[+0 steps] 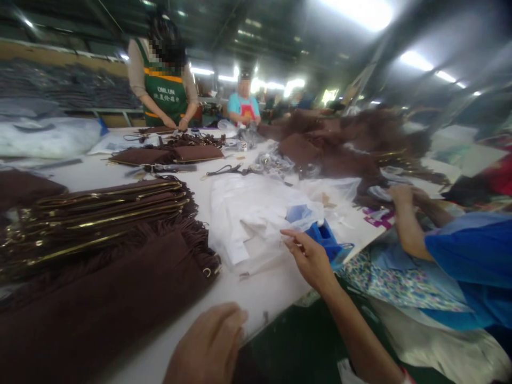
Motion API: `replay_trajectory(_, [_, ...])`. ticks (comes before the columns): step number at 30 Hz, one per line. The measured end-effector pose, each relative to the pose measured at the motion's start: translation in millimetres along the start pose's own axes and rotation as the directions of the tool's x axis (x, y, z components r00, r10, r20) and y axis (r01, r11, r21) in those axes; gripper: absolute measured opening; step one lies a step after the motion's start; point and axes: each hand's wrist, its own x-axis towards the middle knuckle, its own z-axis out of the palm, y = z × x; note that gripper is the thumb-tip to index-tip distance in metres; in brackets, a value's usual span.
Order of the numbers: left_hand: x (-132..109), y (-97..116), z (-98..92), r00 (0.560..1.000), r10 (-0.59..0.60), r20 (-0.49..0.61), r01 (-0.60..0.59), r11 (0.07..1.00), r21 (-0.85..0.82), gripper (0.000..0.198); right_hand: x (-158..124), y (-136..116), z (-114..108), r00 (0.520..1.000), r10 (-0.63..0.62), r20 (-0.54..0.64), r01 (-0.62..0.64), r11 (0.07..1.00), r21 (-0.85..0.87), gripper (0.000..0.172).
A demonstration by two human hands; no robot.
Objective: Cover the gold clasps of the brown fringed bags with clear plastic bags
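Motion blur smears my left hand (pixel 208 344) at the bottom centre, over the near table edge; its fingers are bent close together and their inner side is hidden. My right hand (pixel 308 258) reaches over the table with the index finger stretched out, and I see nothing held in it. Its fingertips are by a stack of white plastic bags (pixel 256 213). Just beyond that hand a blue holder (pixel 325 239) stands near the table's right edge. Brown fringed bags with gold zippers (pixel 108 213) are piled on the left, with a large brown piece (pixel 120 298) in front.
Across the white table (pixel 192 298), a person in a green apron (pixel 166 96) handles brown pieces. Another person in a red apron (pixel 245 109) is farther back. At the right, a co-worker's blue sleeve (pixel 472 240) and hands reach in beside a brown heap (pixel 344 144).
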Motion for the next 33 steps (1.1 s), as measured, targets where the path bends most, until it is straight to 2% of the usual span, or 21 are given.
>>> replay_trajectory(2, [35,14,16.2,0.988,-0.029,0.152,0.043,0.995,-0.092,0.026,17,3,0,1.0,-0.001,0.003,0.0,0.998,0.059,0.034])
replay_trajectory(4, [68,23,35.5,0.969,-0.057,0.24,0.099,0.981,-0.166,0.03,32,7,-1,1.0,0.005,0.015,-0.006,0.993,0.117,0.034])
replay_trajectory(6, [92,23,53.2,0.949,-0.083,0.303,0.14,0.976,-0.17,0.03,44,11,-1,0.999,0.01,0.039,-0.018,0.982,0.188,0.035])
replay_trajectory(12, [121,-6,85.7,0.947,-0.257,0.192,0.265,0.964,-0.017,0.027,70,18,15,0.998,0.007,0.067,-0.034,0.908,0.418,0.043])
replay_trajectory(15, [130,-16,96.2,0.952,-0.255,0.172,0.253,0.967,0.033,0.029,82,20,24,0.998,0.003,0.069,-0.034,0.892,0.451,0.044])
replay_trajectory(18, [138,-20,105.1,0.959,-0.245,0.142,0.235,0.969,0.08,0.039,87,20,23,0.998,-0.009,0.054,-0.014,0.906,0.424,0.044])
replay_trajectory(22, [152,-31,114.5,0.957,-0.267,0.112,0.241,0.949,0.202,0.052,69,16,12,1.0,-0.02,-0.009,0.022,0.952,0.307,0.045])
replay_trajectory(27, [177,-59,123.3,0.925,-0.369,0.091,0.344,0.915,0.21,0.054,25,29,6,0.99,-0.013,-0.143,0.027,0.995,0.101,0.026])
replay_trajectory(30, [186,-75,127.4,0.918,-0.385,0.089,0.369,0.916,0.156,0.041,10,44,14,0.993,-0.053,-0.102,0.055,0.998,0.013,0.026])
replay_trajectory(33, [188,-86,133.1,0.919,-0.389,0.067,0.385,0.92,0.069,0.028,6,54,25,0.992,-0.124,-0.022,0.121,0.986,-0.111,0.035])
